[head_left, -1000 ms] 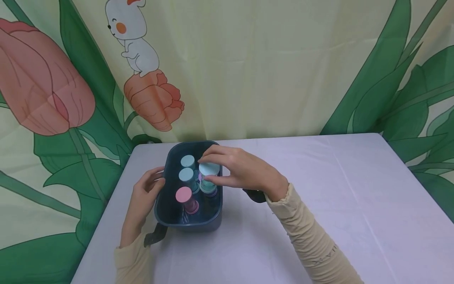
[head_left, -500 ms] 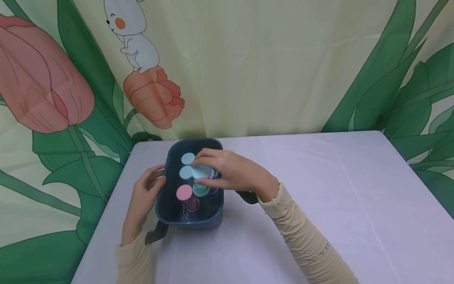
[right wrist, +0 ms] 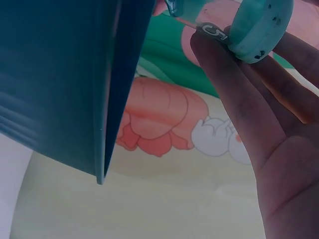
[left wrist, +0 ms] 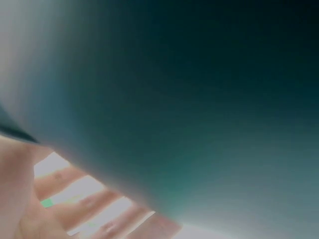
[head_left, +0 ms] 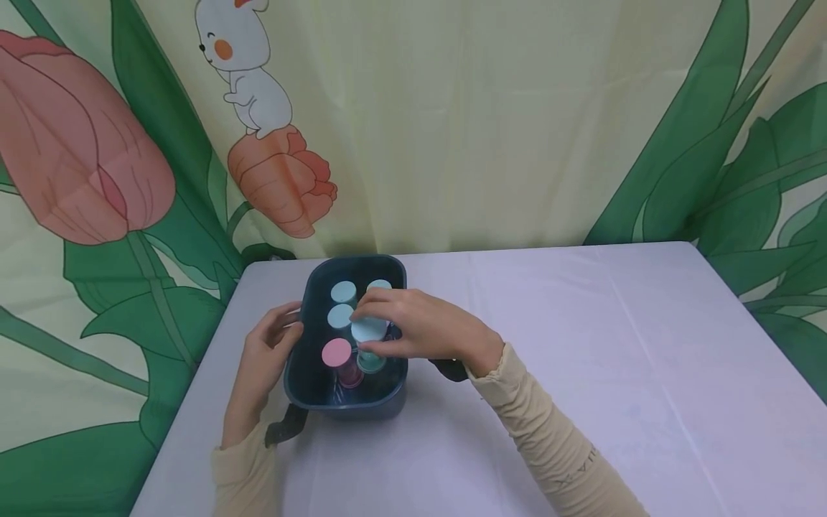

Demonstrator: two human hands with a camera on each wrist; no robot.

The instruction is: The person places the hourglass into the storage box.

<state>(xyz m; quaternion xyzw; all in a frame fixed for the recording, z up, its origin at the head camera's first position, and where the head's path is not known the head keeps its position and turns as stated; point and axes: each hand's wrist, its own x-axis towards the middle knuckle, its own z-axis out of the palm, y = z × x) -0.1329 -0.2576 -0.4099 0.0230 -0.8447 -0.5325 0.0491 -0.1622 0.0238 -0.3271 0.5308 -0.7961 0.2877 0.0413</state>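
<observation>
My right hand [head_left: 426,323] pinches a teal sand timer [head_left: 369,330] between thumb and fingers, low over the front half of a dark blue bin [head_left: 345,406]. The right wrist view shows its teal end cap [right wrist: 261,30] and a dark label with a 5. Just left of it stands a pink sand timer [head_left: 337,353] inside the bin. Farther back are several light blue round tops, one at the far left [head_left: 343,291] and another at the far right [head_left: 379,285]. My left hand [head_left: 261,359] rests against the bin's left side, fingers extended along the outer wall [left wrist: 144,124].
The bin sits at the back left of a table with a white cloth [head_left: 549,373]. Behind the table hangs a curtain [head_left: 504,129] printed with a rabbit, a carrot and leaves. Dark straps [head_left: 287,425] show at both wrists.
My right hand has moved left and nearer to me over the bin with the teal sand timer. A light blue top at the back right has come into view. The left hand stays at the bin.
</observation>
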